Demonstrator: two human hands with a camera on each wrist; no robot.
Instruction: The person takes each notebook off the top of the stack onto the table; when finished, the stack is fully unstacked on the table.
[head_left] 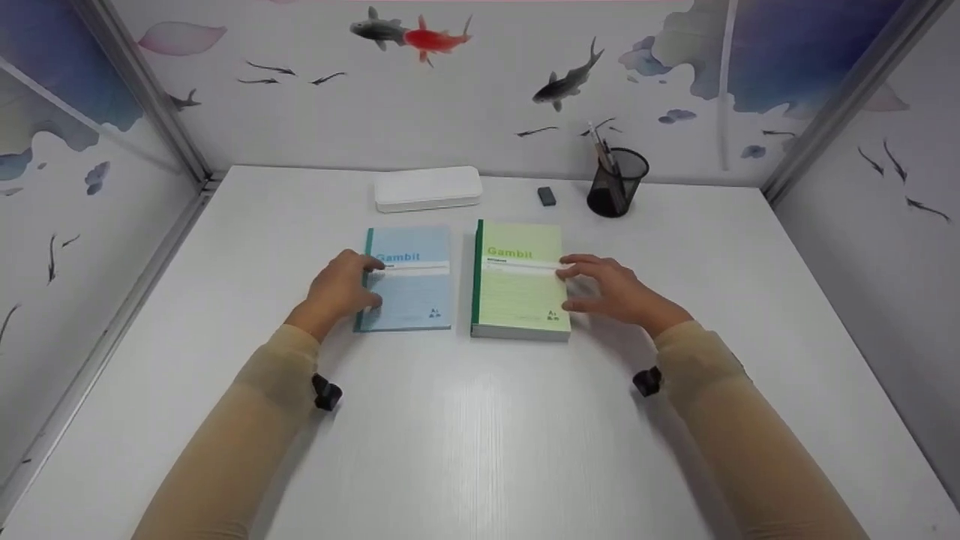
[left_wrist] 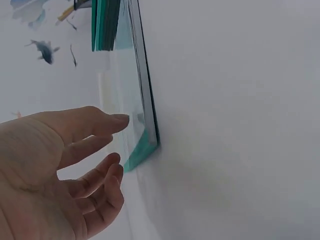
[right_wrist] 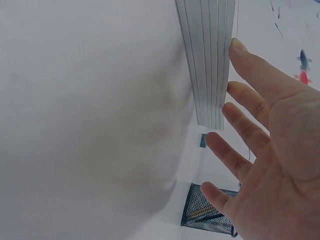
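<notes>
On the white table a thin blue notebook (head_left: 412, 296) lies flat, its spine to the left. My left hand (head_left: 337, 286) is at that spine side, thumb and fingertips over the cover's left margin; in the left wrist view the fingers of this hand (left_wrist: 85, 165) are loosely bent and grip nothing. Right of it lies a thicker stack of green notebooks (head_left: 521, 296), several page blocks (right_wrist: 207, 60) showing in the right wrist view. My right hand (head_left: 619, 291) has its spread fingertips at the stack's right edge, thumb nearer me. Whether either hand presses is unclear.
Behind the notebooks stand a white case (head_left: 427, 189), a small dark eraser-like block (head_left: 547, 196) and a black mesh pen holder (head_left: 619, 184) with pens. A narrow gap separates the two notebook piles. Printed panels (head_left: 480, 112) enclose the table at back and sides.
</notes>
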